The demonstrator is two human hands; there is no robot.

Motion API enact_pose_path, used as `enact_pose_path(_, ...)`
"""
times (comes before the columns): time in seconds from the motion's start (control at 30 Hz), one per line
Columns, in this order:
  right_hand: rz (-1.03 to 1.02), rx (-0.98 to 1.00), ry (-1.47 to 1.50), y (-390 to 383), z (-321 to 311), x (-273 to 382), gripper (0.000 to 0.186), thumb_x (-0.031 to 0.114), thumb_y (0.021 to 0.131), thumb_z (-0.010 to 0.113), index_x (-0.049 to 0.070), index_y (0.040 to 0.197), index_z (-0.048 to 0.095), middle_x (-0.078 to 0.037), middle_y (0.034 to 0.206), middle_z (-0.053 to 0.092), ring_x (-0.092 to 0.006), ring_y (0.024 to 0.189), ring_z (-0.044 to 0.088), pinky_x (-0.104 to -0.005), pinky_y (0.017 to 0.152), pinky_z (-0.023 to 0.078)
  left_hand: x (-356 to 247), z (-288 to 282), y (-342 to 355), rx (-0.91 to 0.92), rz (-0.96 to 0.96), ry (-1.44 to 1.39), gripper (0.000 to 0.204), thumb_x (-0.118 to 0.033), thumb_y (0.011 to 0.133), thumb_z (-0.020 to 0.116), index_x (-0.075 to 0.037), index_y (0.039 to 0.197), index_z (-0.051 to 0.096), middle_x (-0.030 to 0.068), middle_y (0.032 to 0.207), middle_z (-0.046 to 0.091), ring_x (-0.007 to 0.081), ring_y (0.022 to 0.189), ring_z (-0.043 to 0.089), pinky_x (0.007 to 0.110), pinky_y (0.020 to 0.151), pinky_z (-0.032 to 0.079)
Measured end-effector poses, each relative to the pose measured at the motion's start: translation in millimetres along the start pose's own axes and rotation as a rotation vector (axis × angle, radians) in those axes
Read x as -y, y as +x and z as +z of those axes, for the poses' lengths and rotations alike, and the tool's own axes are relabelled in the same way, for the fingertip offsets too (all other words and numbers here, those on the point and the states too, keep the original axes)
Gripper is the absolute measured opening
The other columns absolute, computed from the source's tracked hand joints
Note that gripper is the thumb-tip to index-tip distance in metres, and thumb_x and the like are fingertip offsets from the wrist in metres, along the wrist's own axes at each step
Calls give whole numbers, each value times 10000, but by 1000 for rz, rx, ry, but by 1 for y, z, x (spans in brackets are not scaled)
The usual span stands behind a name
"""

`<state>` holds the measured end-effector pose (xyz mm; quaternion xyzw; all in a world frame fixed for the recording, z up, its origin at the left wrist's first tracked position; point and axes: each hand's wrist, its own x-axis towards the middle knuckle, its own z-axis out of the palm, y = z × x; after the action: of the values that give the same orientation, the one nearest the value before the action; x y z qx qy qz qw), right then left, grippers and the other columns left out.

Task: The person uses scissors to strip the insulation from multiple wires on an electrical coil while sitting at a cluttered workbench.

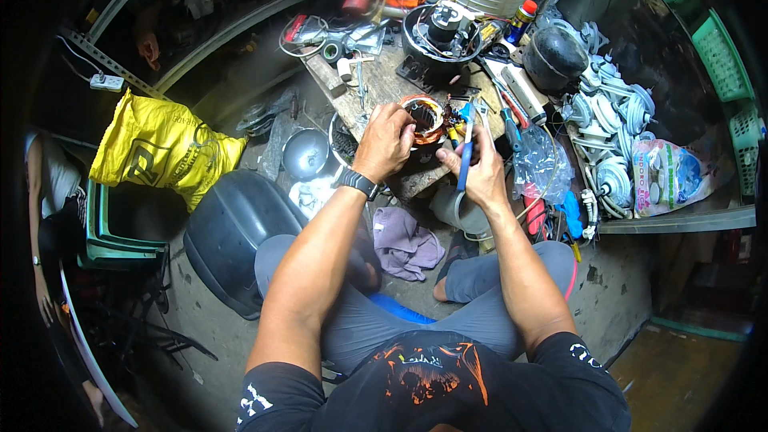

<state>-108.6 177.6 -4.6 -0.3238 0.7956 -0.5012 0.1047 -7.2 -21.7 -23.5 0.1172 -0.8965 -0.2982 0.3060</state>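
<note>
A motor stator (426,117), a ring of copper windings, sits at the near edge of the wooden bench. My left hand (387,141) has its fingers curled round the stator's left side. On its other side, my right hand (483,171) grips a slim blue-handled tool (465,162) with a greyish tip pointing away from me. The tool's exact kind is unclear. Small blue and yellow pieces lie between the tool and the stator, too cluttered to tell apart. Beyond the stator stands a black round motor housing (442,30) with wires inside.
Grey pulley-like parts (612,108) pile up at the right, beside a printed plastic bag (672,172). A screwdriver (510,130) lies right of my right hand. At left are a yellow sack (164,148) and a black plastic cover (236,240). Another person's arm (37,216) shows at far left.
</note>
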Motion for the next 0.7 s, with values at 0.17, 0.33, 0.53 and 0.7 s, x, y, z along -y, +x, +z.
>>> enact_pose_path(0.17,-310,-247,-314,32,24,-5,958,541,682,960,-17,1312,503,-273,1170,668,-452,1076,682,-506,916,550,2,3,-4,-57,-35,-139,104,5,931,647,26,1027,612,199,1169,549,383,1105,598,452,999,499)
enact_pose_path(0.33,-261,-224,-381,45,35,-4,838,367,714,953,-3,1324,513,-244,1177,667,-429,1090,665,-493,920,540,2,0,-5,-3,-38,-136,153,-2,921,638,43,1051,569,265,1359,441,467,1256,535,495,1066,486)
enact_pose_path(0.53,-407,-184,-472,45,14,-5,607,272,822,867,40,1301,574,-206,1025,712,-418,908,720,-486,769,585,-4,2,-5,-90,3,124,216,-55,861,703,22,1039,608,280,1429,439,469,1335,505,507,1101,471)
enact_pose_path(0.7,-463,-128,-451,52,2,-10,548,251,865,839,32,1300,588,-211,1041,722,-416,927,721,-484,779,579,-8,-2,-1,26,-91,71,222,-131,919,707,2,1069,611,232,1382,513,448,1180,615,506,994,529)
